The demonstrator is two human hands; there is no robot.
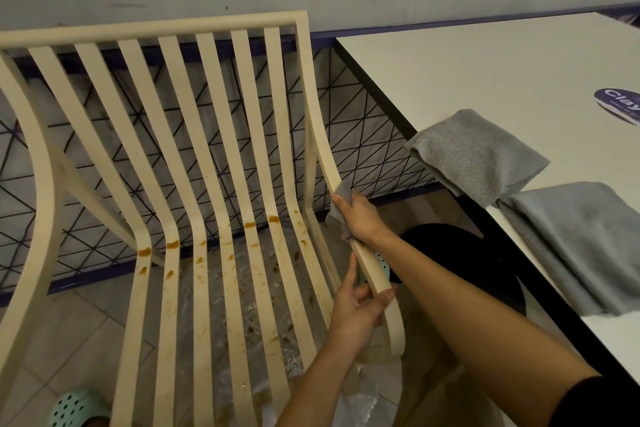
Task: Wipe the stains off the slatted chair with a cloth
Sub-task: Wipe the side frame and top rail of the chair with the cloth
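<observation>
- Left hand [356, 315] grips the front end of the slatted chair's [244, 135] armrest [374, 270], steadying the stiff frame.
- Right hand [362, 218] wraps a soft, limp cloth [341, 192] around that armrest; brown stains [273, 219] dot the seat slats.

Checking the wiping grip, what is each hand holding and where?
The right hand grips a bunched grey cloth around the armrest at mid-length; the left hand grips that armrest near its front end.
</observation>
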